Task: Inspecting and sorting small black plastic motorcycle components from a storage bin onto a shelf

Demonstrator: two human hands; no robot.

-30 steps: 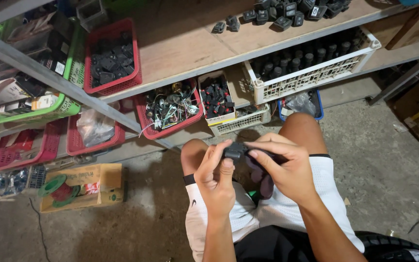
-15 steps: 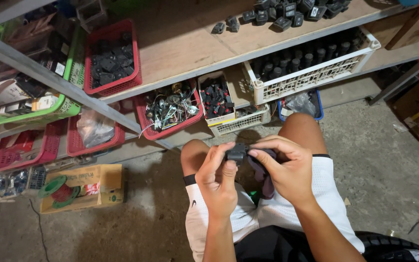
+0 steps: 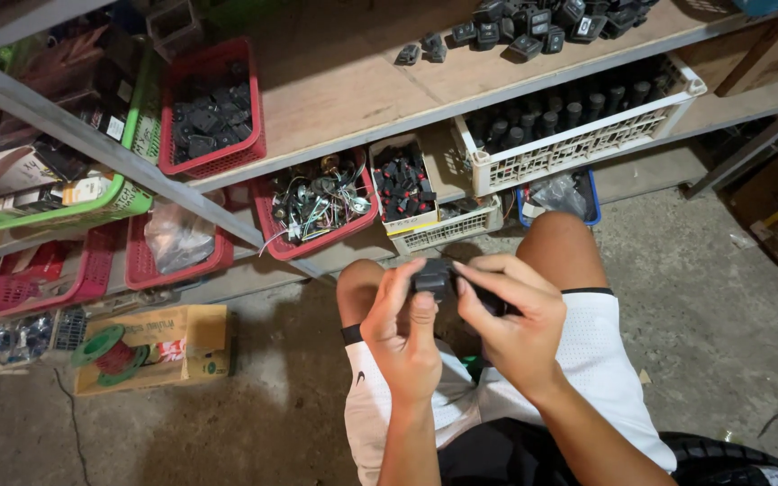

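Observation:
I crouch in front of low shelves, knees in white shorts below me. Both hands meet above my knees around a small black plastic part. My left hand grips it from the left, thumb laid along its near side. My right hand pinches it from the right with thumb and fingertips. Most of the part is hidden by my fingers. Directly beyond my hands stand a red basket of wired parts and a small white box of black and red pieces.
A white crate of black cylindrical parts sits on the lower shelf. Loose black parts lie on the wooden shelf above. A red basket, a green basket and a cardboard box with a wire spool stand left on the concrete floor.
My hands have stayed together on the black part, drifting slightly down and left while my fingers shifted around it.

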